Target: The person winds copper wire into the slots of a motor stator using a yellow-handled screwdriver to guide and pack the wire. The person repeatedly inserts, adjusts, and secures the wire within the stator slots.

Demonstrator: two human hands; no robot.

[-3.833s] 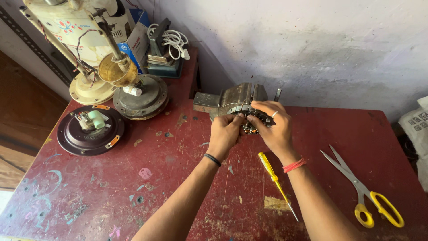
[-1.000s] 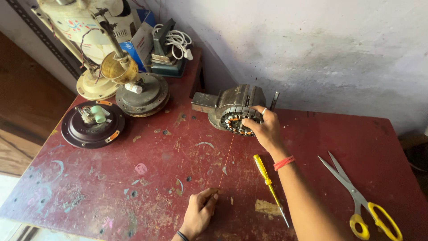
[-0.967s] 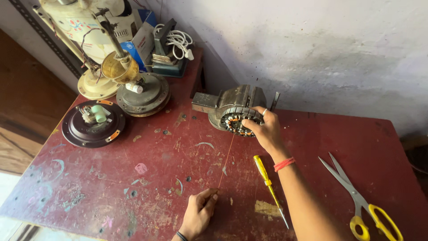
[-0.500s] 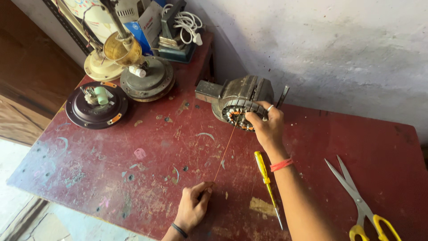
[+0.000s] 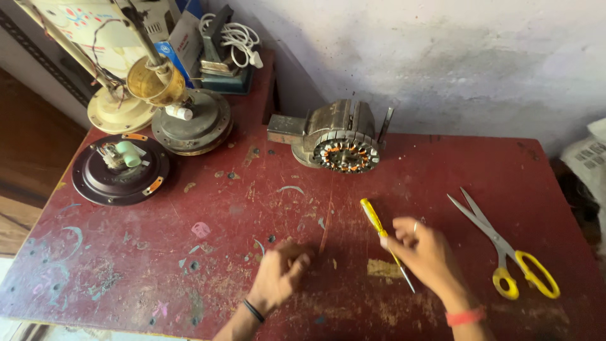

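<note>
Both hands are blurred. Left hand [image 5: 278, 275] sits low on the table [image 5: 126, 265], fingers curled together near the lower end of a thin copper wire [image 5: 326, 221]; whether they pinch the wire cannot be told. Right hand [image 5: 424, 252] hovers over the screwdriver [image 5: 385, 242], fingers spread and loose, gripping nothing. A ring shows on one finger, a red band on the right wrist, a dark band on the left.

Wire runs in a straight line from the stator [image 5: 344, 142] down toward the left hand. Stator lies on its side at the back of the table by the wall [image 5: 442, 57], copper windings facing the camera.

Screwdriver: yellow handle, lies flat, its shaft passing under the right hand, tip pointing toward the near edge.

Scissors [image 5: 505, 252]: yellow handles, open, flat on the table right of the right hand, apart from it.

Back left: dark round cover [image 5: 120, 169] with a green part on it; grey motor housing [image 5: 192, 121]; cream fan base [image 5: 117, 108]; white cable [image 5: 233, 39] coiled on a box.

Table surface: worn red paint, scratched, with paint spots.
</note>
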